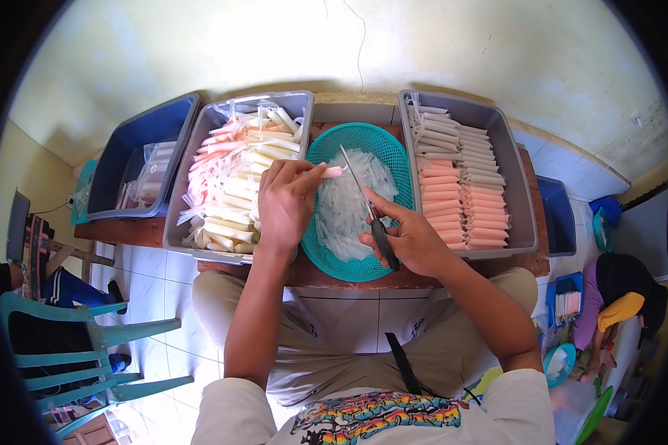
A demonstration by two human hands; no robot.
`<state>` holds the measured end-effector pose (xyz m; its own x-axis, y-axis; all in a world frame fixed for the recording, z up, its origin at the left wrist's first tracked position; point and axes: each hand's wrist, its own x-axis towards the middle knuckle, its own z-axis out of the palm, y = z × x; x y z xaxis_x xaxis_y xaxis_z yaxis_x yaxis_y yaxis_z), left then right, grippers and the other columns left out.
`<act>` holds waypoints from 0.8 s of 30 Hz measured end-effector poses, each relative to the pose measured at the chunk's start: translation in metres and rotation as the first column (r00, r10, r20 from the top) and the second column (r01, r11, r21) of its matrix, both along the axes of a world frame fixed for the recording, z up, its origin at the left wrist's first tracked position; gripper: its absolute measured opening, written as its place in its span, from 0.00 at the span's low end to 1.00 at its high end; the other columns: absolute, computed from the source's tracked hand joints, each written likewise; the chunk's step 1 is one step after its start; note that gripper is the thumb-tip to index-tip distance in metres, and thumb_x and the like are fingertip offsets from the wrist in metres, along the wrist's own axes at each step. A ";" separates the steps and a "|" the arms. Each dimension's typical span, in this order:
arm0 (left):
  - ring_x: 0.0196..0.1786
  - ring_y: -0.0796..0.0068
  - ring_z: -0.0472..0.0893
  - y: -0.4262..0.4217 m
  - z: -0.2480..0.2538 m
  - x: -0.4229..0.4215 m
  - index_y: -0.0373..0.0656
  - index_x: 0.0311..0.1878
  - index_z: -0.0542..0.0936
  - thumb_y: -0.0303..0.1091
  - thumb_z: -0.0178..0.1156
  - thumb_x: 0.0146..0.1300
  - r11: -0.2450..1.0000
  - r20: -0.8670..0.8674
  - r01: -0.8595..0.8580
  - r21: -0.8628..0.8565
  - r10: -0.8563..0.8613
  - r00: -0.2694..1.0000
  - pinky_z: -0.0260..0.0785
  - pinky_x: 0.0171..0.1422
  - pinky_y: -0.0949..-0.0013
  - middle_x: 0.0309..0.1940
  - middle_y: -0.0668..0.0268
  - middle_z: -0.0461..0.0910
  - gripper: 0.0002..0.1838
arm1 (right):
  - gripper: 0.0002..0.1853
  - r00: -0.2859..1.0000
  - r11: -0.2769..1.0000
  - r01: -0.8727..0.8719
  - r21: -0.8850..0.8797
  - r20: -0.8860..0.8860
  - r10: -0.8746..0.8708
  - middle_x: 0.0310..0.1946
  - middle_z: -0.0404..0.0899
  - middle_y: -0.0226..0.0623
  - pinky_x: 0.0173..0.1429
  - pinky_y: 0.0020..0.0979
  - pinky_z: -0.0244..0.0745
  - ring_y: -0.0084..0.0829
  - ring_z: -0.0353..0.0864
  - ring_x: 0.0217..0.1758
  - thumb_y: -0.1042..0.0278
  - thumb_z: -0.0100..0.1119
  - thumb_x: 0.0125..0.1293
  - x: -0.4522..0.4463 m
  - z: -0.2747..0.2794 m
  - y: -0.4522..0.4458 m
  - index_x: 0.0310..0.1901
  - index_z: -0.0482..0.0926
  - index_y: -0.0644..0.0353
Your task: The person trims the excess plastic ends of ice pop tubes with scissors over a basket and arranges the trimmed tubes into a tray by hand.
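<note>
My left hand (286, 196) is closed on a pink tube (333, 172) with a clear plastic end, above the left rim of a teal basket (404, 148). My right hand (402, 236) grips black-handled scissors (381, 239), their blades pointing up over the basket beside the tube's end. Clear plastic scraps (355, 208) lie heaped in the basket. To the left, a grey tub (177, 215) holds loose pink and cream tubes (234, 211). To the right, another grey tub (525, 185) holds stacked rows of pale and pink tubes (486, 215).
A dark blue tub (117, 159) with bagged tubes stands at the far left of the wooden table (326, 280). Green chairs (100, 341) are at the lower left. Another person (623, 297) bends near a blue basket on the right. A wall is behind the table.
</note>
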<state>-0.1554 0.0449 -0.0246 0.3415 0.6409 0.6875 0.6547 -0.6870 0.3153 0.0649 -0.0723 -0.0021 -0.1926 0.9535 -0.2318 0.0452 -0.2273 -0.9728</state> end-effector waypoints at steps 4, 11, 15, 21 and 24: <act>0.47 0.63 0.86 0.002 -0.001 0.000 0.49 0.51 0.94 0.26 0.76 0.60 1.000 0.027 0.011 -0.009 -0.011 1.000 0.77 0.55 0.57 0.43 0.68 0.89 0.15 | 0.49 0.998 0.998 0.044 0.055 0.052 -0.047 0.45 0.77 0.37 0.38 0.29 0.77 0.23 0.83 0.35 0.59 0.77 0.74 0.000 -0.006 0.003 0.87 0.58 0.62; 0.51 0.58 0.87 -0.007 0.010 0.005 0.47 0.56 0.93 0.26 0.79 0.61 0.998 0.165 0.060 -0.027 -0.054 0.985 0.78 0.59 0.57 0.46 0.63 0.90 0.18 | 0.50 0.931 0.976 0.017 0.218 0.352 -0.095 0.46 0.76 0.49 0.51 0.41 0.80 0.40 0.85 0.44 0.45 0.75 0.73 -0.001 -0.034 0.023 0.86 0.61 0.62; 0.49 0.60 0.87 -0.007 0.013 0.008 0.48 0.55 0.93 0.27 0.79 0.61 0.995 0.222 0.099 0.012 -0.099 0.970 0.76 0.57 0.58 0.47 0.64 0.90 0.18 | 0.49 0.836 0.975 -0.033 0.221 0.541 -0.094 0.50 0.77 0.57 0.60 0.47 0.78 0.53 0.82 0.51 0.45 0.72 0.73 -0.014 -0.030 0.033 0.85 0.62 0.64; 0.50 0.58 0.87 -0.008 0.005 0.009 0.48 0.56 0.92 0.27 0.80 0.60 0.974 0.345 0.164 -0.159 -0.100 0.933 0.78 0.57 0.57 0.49 0.63 0.90 0.19 | 0.50 0.717 0.971 -0.039 0.237 0.683 -0.138 0.54 0.77 0.63 0.63 0.50 0.79 0.61 0.82 0.58 0.48 0.73 0.73 -0.035 -0.064 0.052 0.84 0.60 0.70; 0.50 0.58 0.87 -0.009 0.004 0.007 0.48 0.56 0.92 0.27 0.80 0.60 0.979 0.300 0.151 -0.137 -0.104 0.948 0.77 0.58 0.57 0.48 0.64 0.90 0.19 | 0.49 0.691 0.954 -0.040 0.296 0.698 -0.188 0.55 0.75 0.68 0.63 0.52 0.80 0.66 0.81 0.58 0.56 0.72 0.72 -0.041 -0.082 0.054 0.83 0.58 0.75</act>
